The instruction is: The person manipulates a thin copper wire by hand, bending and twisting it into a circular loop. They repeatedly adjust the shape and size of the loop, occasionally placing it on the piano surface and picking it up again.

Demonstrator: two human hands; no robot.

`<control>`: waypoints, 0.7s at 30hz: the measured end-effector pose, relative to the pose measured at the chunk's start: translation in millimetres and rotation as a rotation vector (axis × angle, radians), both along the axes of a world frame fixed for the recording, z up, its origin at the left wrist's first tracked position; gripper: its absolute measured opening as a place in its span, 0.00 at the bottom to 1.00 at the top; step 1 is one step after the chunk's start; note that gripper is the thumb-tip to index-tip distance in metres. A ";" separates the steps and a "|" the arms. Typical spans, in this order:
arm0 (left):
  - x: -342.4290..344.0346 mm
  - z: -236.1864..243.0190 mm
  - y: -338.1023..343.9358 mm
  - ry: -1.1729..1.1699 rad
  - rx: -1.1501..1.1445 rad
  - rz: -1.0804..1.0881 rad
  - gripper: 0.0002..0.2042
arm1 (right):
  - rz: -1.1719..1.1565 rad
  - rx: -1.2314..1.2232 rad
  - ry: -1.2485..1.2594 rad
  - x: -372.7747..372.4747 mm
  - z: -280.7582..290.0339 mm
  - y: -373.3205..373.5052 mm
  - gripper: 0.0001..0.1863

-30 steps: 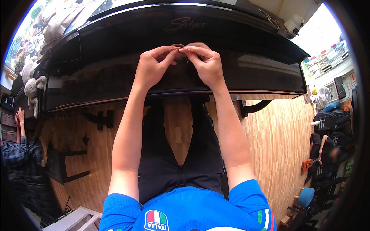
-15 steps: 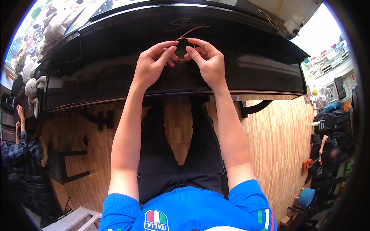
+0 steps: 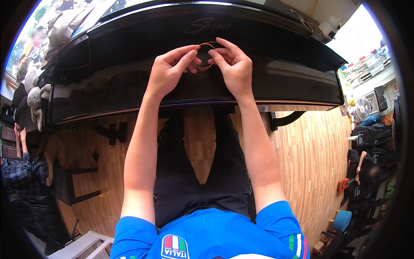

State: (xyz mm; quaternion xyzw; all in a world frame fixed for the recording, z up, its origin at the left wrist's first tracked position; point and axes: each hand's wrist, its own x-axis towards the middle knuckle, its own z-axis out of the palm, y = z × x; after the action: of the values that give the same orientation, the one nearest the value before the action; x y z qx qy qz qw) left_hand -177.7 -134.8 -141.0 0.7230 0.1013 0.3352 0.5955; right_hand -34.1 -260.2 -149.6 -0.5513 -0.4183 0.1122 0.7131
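A small coil of thin copper-coloured wire (image 3: 207, 43), maybe an instrument string, is held up over the front of a black piano (image 3: 116, 77). My left hand (image 3: 169, 71) pinches the coil's left side between thumb and fingers. At its right side, my right hand (image 3: 237, 71) has the thumb against the coil with fingers curled behind, while the index finger points up and inward. Part of the coil is hidden behind my fingers, and its lower loops show faintly between the hands.
Cables (image 3: 308, 23) lie on the piano top at right. A grey plush toy (image 3: 34, 95) hangs by its left end. A person in a plaid shirt (image 3: 21, 170) is at far left; another holds a small orange guitar (image 3: 343, 185) at far right. A blue stool (image 3: 342, 220) stands nearby.
The wire's loose end, which stuck out up and to the right, now lies closer to the coil. My right index finger has lifted and straightened. The left hand has barely moved.
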 end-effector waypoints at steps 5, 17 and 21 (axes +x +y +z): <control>-1.8 3.1 -0.3 -0.011 -0.024 0.024 0.18 | -0.016 0.056 0.066 2.8 0.3 0.8 0.16; -2.3 3.1 -1.0 0.030 -0.016 -0.023 0.16 | -0.015 0.087 0.088 2.0 1.4 -0.4 0.12; -4.0 2.8 0.0 0.029 -0.024 -0.036 0.16 | -0.008 0.072 0.086 1.5 1.6 1.2 0.10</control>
State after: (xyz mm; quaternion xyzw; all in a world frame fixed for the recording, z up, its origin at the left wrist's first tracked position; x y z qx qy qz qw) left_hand -181.6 -134.8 -138.2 0.7224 0.1009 0.3125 0.6085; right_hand -32.6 -259.0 -148.0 -0.5216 -0.3889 0.1180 0.7502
